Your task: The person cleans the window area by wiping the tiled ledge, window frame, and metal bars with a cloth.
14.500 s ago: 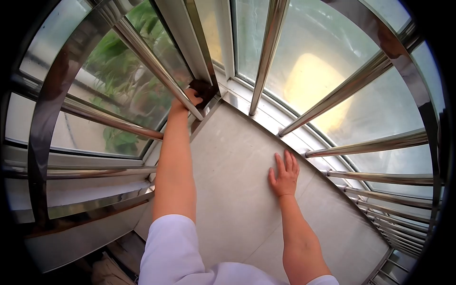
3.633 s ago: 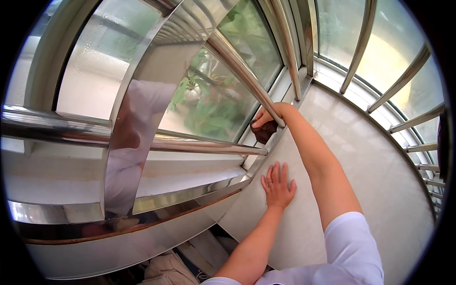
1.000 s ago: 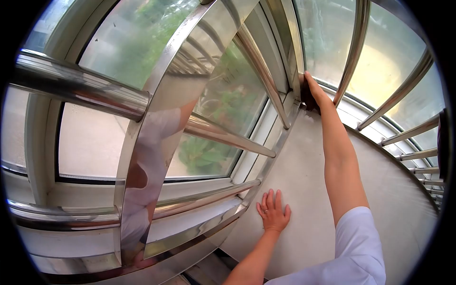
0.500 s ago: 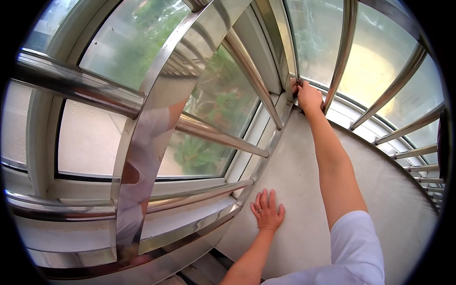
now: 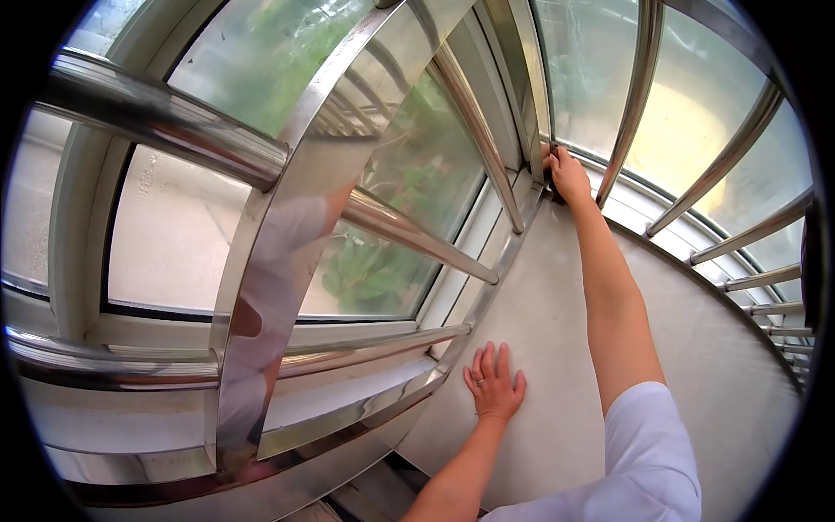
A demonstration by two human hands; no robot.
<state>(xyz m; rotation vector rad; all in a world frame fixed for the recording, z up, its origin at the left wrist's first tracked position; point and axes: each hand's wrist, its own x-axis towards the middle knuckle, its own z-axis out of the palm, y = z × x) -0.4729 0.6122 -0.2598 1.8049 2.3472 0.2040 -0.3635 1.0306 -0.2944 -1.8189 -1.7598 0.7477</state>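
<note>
1. Surface: a pale, smooth slab (image 5: 548, 304), bordered along its left and right edges by shiny metal bars (image 5: 632, 104); the two edges meet at the far corner.
2. Right hand (image 5: 571, 178): extended to the far corner, in against the window frame (image 5: 539, 78). Fingers are bent; I cannot tell from here whether they pinch anything.
3. Dark cloth (image 5: 557, 197): at that same far corner, just beneath the right hand and mostly hidden by it.
4. Left hand (image 5: 497, 388): palm down on the slab, near its left edge. Fingers are slightly spread; a ring (image 5: 478, 381) is on one of them.
5. Surroundings: green leaves (image 5: 372, 271) show beyond the left glass, a yellowish shape (image 5: 683, 135) beyond the right. A wide metal band (image 5: 291, 235) at left reflects white clothing.
</note>
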